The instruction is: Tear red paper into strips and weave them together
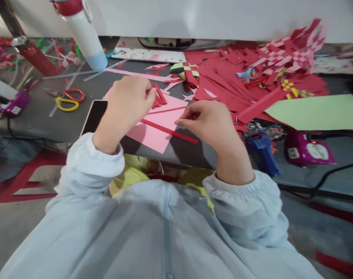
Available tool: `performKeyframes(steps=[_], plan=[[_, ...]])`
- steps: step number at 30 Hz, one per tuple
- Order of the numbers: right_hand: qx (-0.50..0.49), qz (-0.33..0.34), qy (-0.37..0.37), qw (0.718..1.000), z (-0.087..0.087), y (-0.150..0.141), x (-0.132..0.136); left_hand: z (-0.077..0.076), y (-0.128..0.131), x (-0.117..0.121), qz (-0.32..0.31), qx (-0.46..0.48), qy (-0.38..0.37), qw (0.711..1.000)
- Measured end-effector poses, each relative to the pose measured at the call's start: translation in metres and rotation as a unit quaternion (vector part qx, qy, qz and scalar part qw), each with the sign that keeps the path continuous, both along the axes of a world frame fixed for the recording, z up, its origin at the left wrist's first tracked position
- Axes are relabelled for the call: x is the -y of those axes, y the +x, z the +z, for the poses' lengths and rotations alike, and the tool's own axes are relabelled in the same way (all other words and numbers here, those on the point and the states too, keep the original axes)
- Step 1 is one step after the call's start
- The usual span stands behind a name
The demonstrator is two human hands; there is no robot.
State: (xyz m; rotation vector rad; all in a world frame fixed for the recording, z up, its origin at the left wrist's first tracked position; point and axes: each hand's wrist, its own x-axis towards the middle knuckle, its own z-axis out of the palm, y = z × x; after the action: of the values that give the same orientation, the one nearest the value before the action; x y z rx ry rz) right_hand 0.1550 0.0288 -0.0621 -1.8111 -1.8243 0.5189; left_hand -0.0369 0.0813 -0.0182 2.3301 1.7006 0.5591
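My left hand (127,102) is closed, its fingers pinching a bunch of red paper strips (158,97) above a pink paper sheet (161,124). My right hand (207,120) is curled in a pinch at the end of a thin red strip (169,131) that lies slanted across the pink sheet. Both wrists wear pale blue sleeves. The sheet rests on a grey table (48,116) and partly covers a dark tablet (95,114).
A heap of red paper and woven red-and-pink mats (263,66) fills the back right, with a green sheet (319,112) in front. Scissors (68,99) lie at left. A white-and-blue bottle (87,37), a blue glue gun (262,149) and purple devices (308,151) stand around.
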Motion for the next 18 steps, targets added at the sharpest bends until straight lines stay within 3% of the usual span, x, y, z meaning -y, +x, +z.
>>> performKeyframes(steps=[5,11,18], plan=[[0.046,0.034,-0.035,0.998,-0.008,-0.004,-0.016,-0.019,0.037,-0.036,-0.014,0.048,0.004,0.999],[0.071,0.058,-0.008,0.996,-0.037,-0.015,-0.048,-0.048,0.024,-0.057,0.004,0.023,-0.007,1.0],[0.064,0.037,0.0,0.997,-0.056,-0.011,-0.058,-0.04,0.008,-0.052,0.042,-0.033,-0.004,0.999]])
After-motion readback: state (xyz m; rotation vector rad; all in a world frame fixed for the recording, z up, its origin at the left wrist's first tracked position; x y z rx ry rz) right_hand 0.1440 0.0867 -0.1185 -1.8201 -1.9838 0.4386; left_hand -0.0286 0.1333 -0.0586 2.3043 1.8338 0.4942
